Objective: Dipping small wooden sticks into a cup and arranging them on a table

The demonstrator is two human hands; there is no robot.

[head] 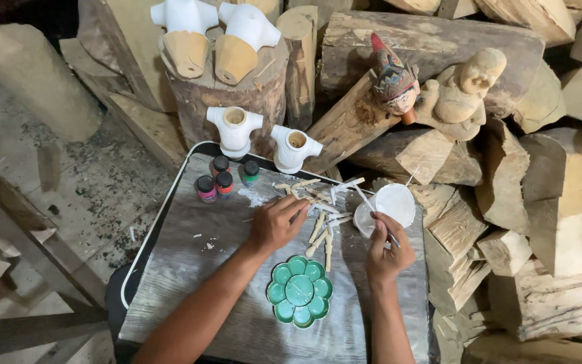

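grey tabletop [190,269], empty green palette [300,290], paint bottles [223,178]

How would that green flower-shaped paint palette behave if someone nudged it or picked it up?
The green palette lies flat and wide on the board, so it would probably slide, not tip or roll. It looks thin and moulded, so likely light and stiff. Its wells look glossy, so it may be a bit slippery.

Paint bottles [222,176] sit at the tray's [170,283] far left, sticks [318,209] mid-tray, palette [300,290] nearest, two torsos [263,140] just behind the tray.
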